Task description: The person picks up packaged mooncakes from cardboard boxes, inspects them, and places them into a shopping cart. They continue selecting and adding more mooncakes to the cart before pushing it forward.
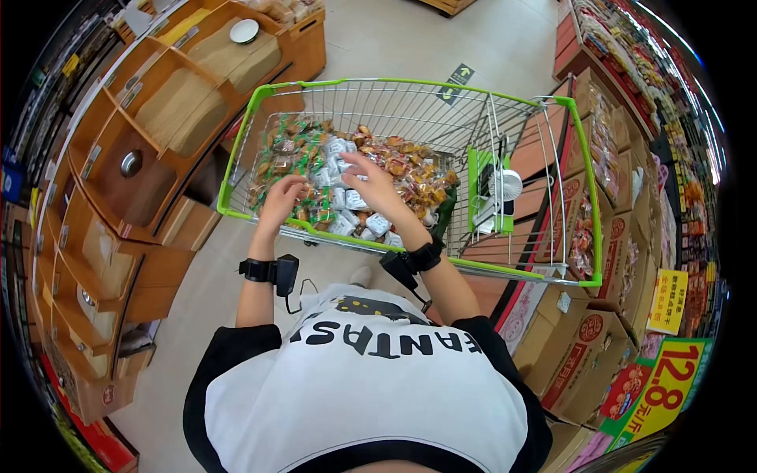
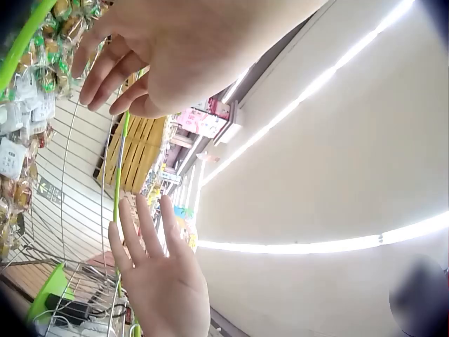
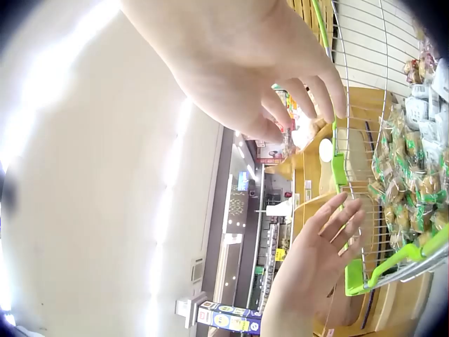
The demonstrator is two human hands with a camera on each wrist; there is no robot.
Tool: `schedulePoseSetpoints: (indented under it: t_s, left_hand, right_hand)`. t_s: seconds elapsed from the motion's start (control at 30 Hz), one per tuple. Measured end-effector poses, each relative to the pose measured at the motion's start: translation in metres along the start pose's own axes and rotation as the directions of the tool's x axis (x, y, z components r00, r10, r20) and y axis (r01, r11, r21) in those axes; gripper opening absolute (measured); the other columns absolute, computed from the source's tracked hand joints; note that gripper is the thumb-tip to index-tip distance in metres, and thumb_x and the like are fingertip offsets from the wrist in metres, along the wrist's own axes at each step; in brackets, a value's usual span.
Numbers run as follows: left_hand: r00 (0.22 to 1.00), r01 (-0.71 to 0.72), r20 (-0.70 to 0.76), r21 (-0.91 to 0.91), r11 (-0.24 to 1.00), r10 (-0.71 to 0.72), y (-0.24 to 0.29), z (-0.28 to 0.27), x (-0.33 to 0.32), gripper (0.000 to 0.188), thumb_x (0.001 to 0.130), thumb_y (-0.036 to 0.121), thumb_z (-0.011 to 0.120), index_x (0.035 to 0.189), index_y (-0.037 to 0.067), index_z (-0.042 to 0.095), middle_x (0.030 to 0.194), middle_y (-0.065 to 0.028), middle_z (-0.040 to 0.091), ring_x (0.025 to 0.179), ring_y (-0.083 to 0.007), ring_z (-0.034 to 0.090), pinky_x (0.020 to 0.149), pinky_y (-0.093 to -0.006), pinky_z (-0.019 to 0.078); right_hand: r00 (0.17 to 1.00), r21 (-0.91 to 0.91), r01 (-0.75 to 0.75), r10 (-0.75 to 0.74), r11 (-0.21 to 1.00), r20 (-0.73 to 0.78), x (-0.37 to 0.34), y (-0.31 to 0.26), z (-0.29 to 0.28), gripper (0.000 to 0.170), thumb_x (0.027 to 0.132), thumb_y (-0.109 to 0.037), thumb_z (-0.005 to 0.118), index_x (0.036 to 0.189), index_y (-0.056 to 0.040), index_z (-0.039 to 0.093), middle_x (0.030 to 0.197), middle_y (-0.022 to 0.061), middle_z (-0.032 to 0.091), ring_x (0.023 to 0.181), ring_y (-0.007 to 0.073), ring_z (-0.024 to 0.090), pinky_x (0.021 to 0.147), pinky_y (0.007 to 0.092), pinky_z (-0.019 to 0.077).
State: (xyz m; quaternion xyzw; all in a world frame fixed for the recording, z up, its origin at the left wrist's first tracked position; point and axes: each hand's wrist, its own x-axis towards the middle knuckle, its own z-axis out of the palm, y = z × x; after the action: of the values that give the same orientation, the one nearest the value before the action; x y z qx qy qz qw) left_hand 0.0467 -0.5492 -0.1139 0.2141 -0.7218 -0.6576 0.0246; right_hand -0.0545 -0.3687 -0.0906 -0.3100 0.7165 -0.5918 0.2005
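Note:
A shopping cart with a green rim holds many small wrapped packets: green-and-brown ones at the left, white ones in the middle, orange-brown ones beyond. Above the green-and-brown packets is my left hand, its fingers loosely bent and holding nothing. My right hand hovers over the white packets, fingers spread. Both palms show empty in the wrist views, with the right hand upright in the left wrist view and the left hand in the right wrist view.
Wooden display bins curve along the left, with a white plate on one. Cardboard boxes and a yellow price sign stand at the right. A green child-seat panel is in the cart's right part.

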Motion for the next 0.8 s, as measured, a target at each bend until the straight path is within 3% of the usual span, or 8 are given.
schedulePoseSetpoints:
  t_s: [0.1, 0.17, 0.2, 0.23, 0.33, 0.47, 0.57, 0.8]
  left_hand:
    - [0.995, -0.081, 0.056, 0.028, 0.996, 0.079, 0.01, 0.023, 0.004, 0.021, 0.083, 0.013, 0.045, 0.097, 0.001, 0.054, 0.085, -0.0059, 0.059, 0.076, -0.0114, 0.055, 0.065, -0.0229, 0.0416]
    - [0.98, -0.149, 0.132, -0.004, 0.989, 0.148, 0.014, 0.039, 0.005, 0.02, 0.083, 0.012, 0.045, 0.096, 0.001, 0.054, 0.085, -0.0067, 0.059, 0.075, -0.0116, 0.055, 0.065, -0.0234, 0.0417]
    - [0.966, -0.174, 0.192, -0.001, 0.985, 0.171, 0.022, 0.046, 0.003, 0.02, 0.083, 0.012, 0.045, 0.097, 0.001, 0.054, 0.085, -0.0068, 0.059, 0.075, -0.012, 0.055, 0.065, -0.0234, 0.0419]
    - [0.962, -0.178, 0.21, -0.001, 0.984, 0.175, 0.024, 0.054, 0.003, 0.02, 0.083, 0.012, 0.045, 0.097, 0.001, 0.054, 0.085, -0.0068, 0.059, 0.075, -0.012, 0.055, 0.065, -0.0234, 0.0419]
    - [0.937, -0.235, 0.278, 0.055, 0.971, 0.211, 0.031, 0.074, 0.001, 0.02, 0.083, 0.01, 0.045, 0.098, 0.0, 0.053, 0.085, -0.0067, 0.058, 0.078, -0.0124, 0.054, 0.068, -0.0241, 0.0419]
    - [0.872, -0.316, 0.391, -0.008, 0.949, 0.293, 0.046, 0.098, -0.005, 0.02, 0.083, 0.009, 0.044, 0.098, 0.0, 0.053, 0.087, -0.0077, 0.057, 0.081, -0.0136, 0.054, 0.072, -0.0248, 0.0419]
    - [0.856, -0.302, 0.427, -0.047, 0.952, 0.292, 0.058, 0.116, -0.013, 0.02, 0.084, 0.009, 0.044, 0.099, 0.0, 0.053, 0.087, -0.0075, 0.057, 0.081, -0.0133, 0.054, 0.072, -0.0242, 0.042]
    - [0.755, -0.337, 0.589, -0.026, 0.941, 0.287, 0.077, 0.171, -0.031, 0.02, 0.084, 0.008, 0.044, 0.1, 0.0, 0.053, 0.089, -0.006, 0.058, 0.082, -0.011, 0.053, 0.071, -0.0235, 0.0425]
  right_hand:
    - [0.999, 0.006, 0.034, -0.034, 0.999, 0.02, -0.016, 0.001, -0.012, 0.034, 0.079, -0.013, 0.051, 0.113, -0.005, 0.049, 0.107, 0.0115, 0.054, 0.093, 0.0188, 0.054, 0.079, 0.0303, 0.0425]
    - [0.99, 0.044, 0.03, -0.035, 0.999, 0.135, -0.027, 0.004, -0.018, 0.033, 0.08, -0.015, 0.051, 0.112, -0.0063, 0.05, 0.105, 0.0095, 0.055, 0.091, 0.0183, 0.055, 0.077, 0.0304, 0.0432]
    - [0.98, 0.065, -0.073, 0.06, 0.995, 0.188, -0.037, -0.011, -0.024, 0.032, 0.082, -0.012, 0.049, 0.113, -0.0039, 0.048, 0.105, 0.0067, 0.054, 0.093, 0.0146, 0.052, 0.078, 0.0279, 0.0428]
    - [0.984, 0.064, -0.075, 0.063, 0.995, 0.169, -0.044, -0.017, -0.028, 0.032, 0.082, -0.012, 0.049, 0.113, -0.0039, 0.048, 0.105, 0.0067, 0.054, 0.093, 0.0146, 0.052, 0.078, 0.0279, 0.0428]
    - [0.974, -0.074, 0.023, -0.006, 0.997, 0.228, -0.062, -0.024, -0.041, 0.035, 0.082, -0.014, 0.05, 0.115, -0.0048, 0.046, 0.105, 0.0078, 0.055, 0.093, 0.0159, 0.053, 0.076, 0.03, 0.0438]
    - [0.986, -0.107, 0.069, -0.052, 0.992, 0.158, -0.087, -0.034, -0.055, 0.033, 0.078, -0.016, 0.054, 0.109, -0.0048, 0.05, 0.091, 0.0161, 0.057, 0.077, 0.0221, 0.057, 0.069, 0.0318, 0.045]
    - [0.991, -0.182, 0.097, -0.077, 0.979, 0.11, -0.106, -0.033, -0.067, 0.035, 0.077, -0.017, 0.056, 0.109, -0.0034, 0.05, 0.093, 0.0163, 0.055, 0.081, 0.0231, 0.057, 0.072, 0.0322, 0.0444]
    - [0.994, -0.291, -0.053, 0.077, 0.955, 0.072, -0.16, -0.047, -0.104, 0.041, 0.079, -0.022, 0.053, 0.114, -0.0029, 0.047, 0.101, 0.018, 0.054, 0.092, 0.0277, 0.053, 0.079, 0.032, 0.0418]
